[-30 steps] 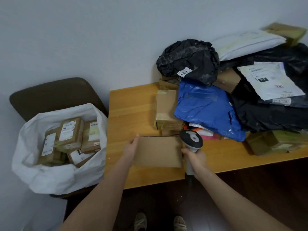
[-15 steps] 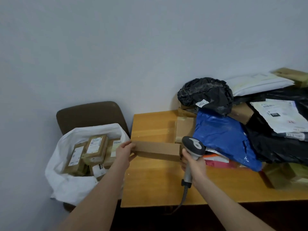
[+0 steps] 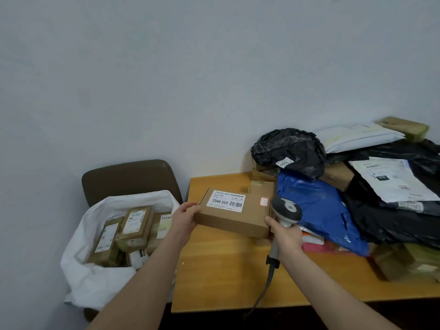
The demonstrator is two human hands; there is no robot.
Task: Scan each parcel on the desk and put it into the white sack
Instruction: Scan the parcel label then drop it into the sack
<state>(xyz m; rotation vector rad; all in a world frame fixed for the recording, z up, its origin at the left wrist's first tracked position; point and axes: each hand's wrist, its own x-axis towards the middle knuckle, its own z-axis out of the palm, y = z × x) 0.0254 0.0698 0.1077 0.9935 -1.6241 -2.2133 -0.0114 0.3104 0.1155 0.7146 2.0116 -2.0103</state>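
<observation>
A flat brown cardboard parcel [image 3: 234, 219] is held above the wooden desk [image 3: 221, 277], its white barcode label facing up. My left hand [image 3: 185, 216] grips its left end. My right hand [image 3: 284, 235] holds a grey handheld scanner [image 3: 287, 210] and also touches the parcel's right corner. A red scan light falls on the parcel's top near its right edge, away from the barcode. The white sack [image 3: 95, 279] sits open on a chair at the left, with several labelled brown boxes inside.
A heap of parcels fills the desk's right side: a blue bag [image 3: 319, 208], black bags [image 3: 289, 148], white mailers [image 3: 395, 184] and brown boxes [image 3: 402, 260]. A brown chair [image 3: 128, 179] holds the sack. The scanner's cable hangs over the desk's front edge. A wall stands behind.
The parcel has been lifted off the desk and turned over, so its label now faces up. The scanner's red light now falls on it. The camera view has tilted upward.
</observation>
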